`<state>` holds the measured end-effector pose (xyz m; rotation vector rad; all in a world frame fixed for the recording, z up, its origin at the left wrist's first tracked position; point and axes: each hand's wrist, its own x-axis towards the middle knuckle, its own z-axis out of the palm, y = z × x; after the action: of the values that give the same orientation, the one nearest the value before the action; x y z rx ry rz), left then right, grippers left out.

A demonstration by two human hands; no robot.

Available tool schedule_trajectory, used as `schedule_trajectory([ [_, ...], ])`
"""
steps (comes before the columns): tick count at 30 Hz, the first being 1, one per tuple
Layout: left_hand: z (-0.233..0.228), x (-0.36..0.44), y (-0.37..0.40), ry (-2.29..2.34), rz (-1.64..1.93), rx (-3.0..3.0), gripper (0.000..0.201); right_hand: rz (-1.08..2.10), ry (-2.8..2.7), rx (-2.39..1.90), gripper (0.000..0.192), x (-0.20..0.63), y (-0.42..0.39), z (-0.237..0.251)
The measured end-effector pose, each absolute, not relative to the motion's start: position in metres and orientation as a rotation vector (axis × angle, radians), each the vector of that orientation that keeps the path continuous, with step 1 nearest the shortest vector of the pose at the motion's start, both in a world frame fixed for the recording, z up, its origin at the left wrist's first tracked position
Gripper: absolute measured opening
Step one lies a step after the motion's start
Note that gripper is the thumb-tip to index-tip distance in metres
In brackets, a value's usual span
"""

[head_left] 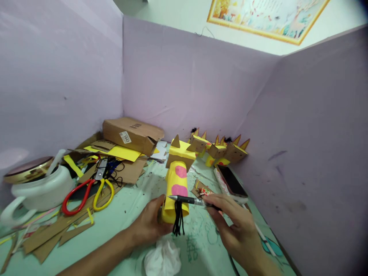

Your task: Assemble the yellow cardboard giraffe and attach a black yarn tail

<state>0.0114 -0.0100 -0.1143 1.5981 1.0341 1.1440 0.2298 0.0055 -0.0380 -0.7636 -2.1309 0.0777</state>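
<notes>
Fingers of my left hand (149,224) grip the yellow tube (176,191), long axis toward 12 o'clock; right hand (234,222) pinches a pen (186,199) pointing 9 o'clock.

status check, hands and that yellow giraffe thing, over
Left hand grips yellow paper-tube giraffe with pink spots. Right hand holds black pen, tip at tube. White crumpled tissue lies just below.

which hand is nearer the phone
Right. The right hand, holding a pen, sits just below the phone; the left hand grips the yellow tube figure farther left.
</notes>
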Motion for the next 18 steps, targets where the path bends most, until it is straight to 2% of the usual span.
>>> schedule_trajectory([
  [11,-0.1098,0.0132,-0.0103,0.926,1.184,1.550,0.035,-0.282,-2.046,-0.733,0.034,0.2273,0.0077,-0.0399],
  [18,-0.1064,0.0127,-0.0112,0.935,1.160,1.543,0.036,-0.376,-1.994,-0.676,0.036,0.2241,0.0099,-0.0411],
])
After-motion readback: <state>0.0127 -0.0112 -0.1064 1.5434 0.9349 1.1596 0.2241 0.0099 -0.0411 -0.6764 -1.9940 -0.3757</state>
